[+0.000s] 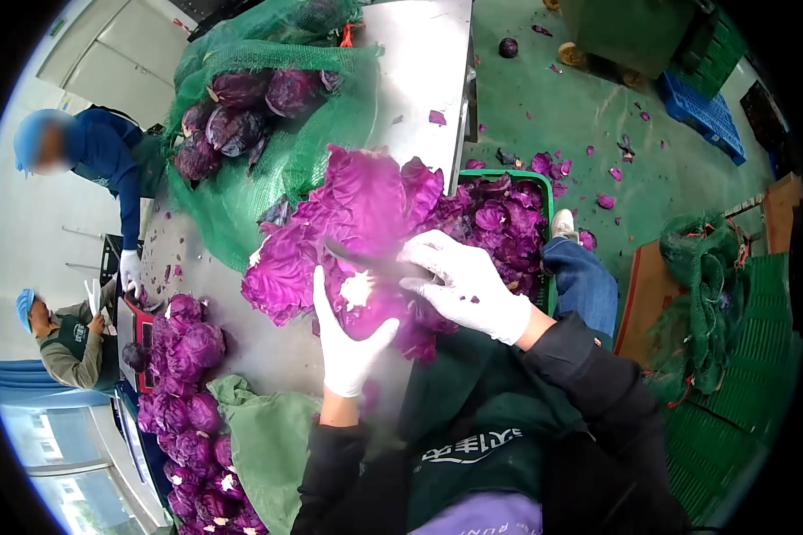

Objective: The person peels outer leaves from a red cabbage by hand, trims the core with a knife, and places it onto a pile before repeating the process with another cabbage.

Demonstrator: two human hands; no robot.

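Note:
A red cabbage [379,316] with its pale cut stem end facing up is in front of me over the table. My left hand [343,348], in a white glove, cups its near left side, thumb and fingers apart around it. My right hand [468,285], also gloved in white, is closed on a knife [363,260], whose dark, slightly blurred blade points left just above the stem end. Large purple outer leaves [357,192] spread out beyond the cabbage, partly under the knife.
A green mesh sack [348,116] holds several darker cabbages [234,131]. Many cabbages [192,348] are heaped at left, beside a green cloth [263,437]. A green crate [551,192] of leaves stands right of the table. Two co-workers [107,152] are at left.

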